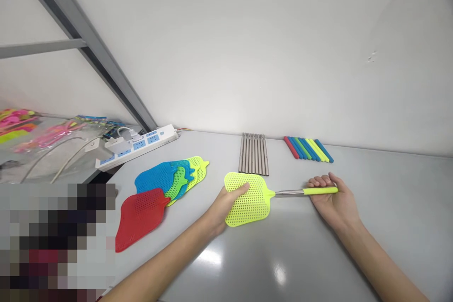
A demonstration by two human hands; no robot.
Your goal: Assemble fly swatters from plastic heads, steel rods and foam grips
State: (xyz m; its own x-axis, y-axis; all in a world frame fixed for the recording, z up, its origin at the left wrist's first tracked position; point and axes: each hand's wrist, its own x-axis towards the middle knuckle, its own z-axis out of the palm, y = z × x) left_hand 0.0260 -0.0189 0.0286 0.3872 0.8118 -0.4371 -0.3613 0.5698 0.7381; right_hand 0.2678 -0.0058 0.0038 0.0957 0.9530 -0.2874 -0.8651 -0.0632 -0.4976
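Note:
A yellow-green fly swatter, with a perforated head (253,205), a silver metal rod (290,193) and a yellow-green handle (320,190), is held level above the table between both hands. My left hand (223,207) pinches the left side of the head, thumb on top and the fingers hidden beneath. The handle lies across the palm of my right hand (332,205), which is turned up with curled fingers and the thumb by the handle's end. Just behind the head lies a row of metal rods (254,155). Several coloured handles (307,149) lie side by side further right.
Loose swatter heads overlap on the left: a red one (141,217), a blue one (154,178), plus green and yellow ones. A white power strip (141,145) with plugs and cables runs along the back left. Plastic-bagged items (53,137) lie beyond it. A wall stands behind the table.

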